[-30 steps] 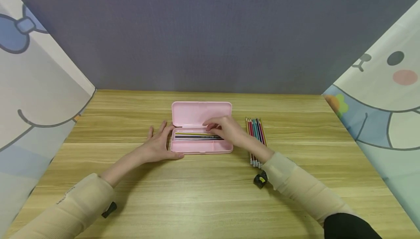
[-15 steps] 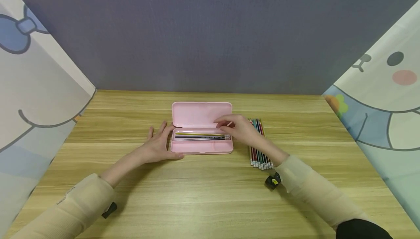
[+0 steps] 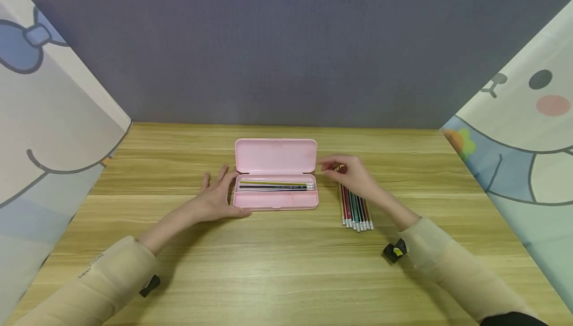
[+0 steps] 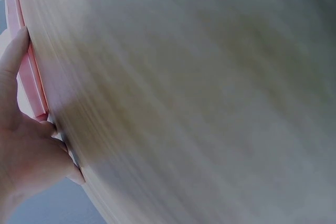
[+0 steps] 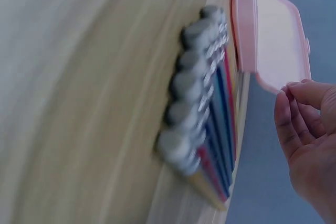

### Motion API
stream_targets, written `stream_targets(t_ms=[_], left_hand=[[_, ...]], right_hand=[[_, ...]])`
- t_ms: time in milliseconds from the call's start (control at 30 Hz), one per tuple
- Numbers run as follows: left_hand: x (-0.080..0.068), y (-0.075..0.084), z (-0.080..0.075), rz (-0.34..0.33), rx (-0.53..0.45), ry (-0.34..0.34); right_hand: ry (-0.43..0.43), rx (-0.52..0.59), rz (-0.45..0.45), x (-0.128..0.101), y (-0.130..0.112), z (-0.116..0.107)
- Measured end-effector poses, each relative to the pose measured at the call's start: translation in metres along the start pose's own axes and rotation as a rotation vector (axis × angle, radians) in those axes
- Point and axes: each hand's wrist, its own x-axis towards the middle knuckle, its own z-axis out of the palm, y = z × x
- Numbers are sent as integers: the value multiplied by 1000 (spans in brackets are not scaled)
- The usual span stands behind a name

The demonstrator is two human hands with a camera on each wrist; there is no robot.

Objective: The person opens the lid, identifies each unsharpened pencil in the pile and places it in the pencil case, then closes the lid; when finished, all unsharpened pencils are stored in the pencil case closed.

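Three pencils [image 3: 275,185] in one pink case [image 3: 275,174]; right hand [image 3: 351,174] empty.

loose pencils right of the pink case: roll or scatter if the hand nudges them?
Probably some. The pencils lie loose side by side on the bare table, unbundled, so a sideways push would likely spread or roll them. They look thin and stiff, likely light. The right hand hovers over their far ends.

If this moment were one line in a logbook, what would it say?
left hand steadies pencil case | right hand over loose pencils, holding nothing | case open
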Motion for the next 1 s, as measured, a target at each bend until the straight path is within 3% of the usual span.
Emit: stream_targets(t_ms=[433, 767, 1000], left_hand=[[1, 0, -1, 14, 14, 9], [0, 0, -1, 6, 11, 0], [1, 0, -1, 7, 8, -5]], right_hand=[[56, -47, 61, -33, 27, -33], [92, -74, 96, -49, 38, -42], [69, -61, 138, -58, 43, -46]])
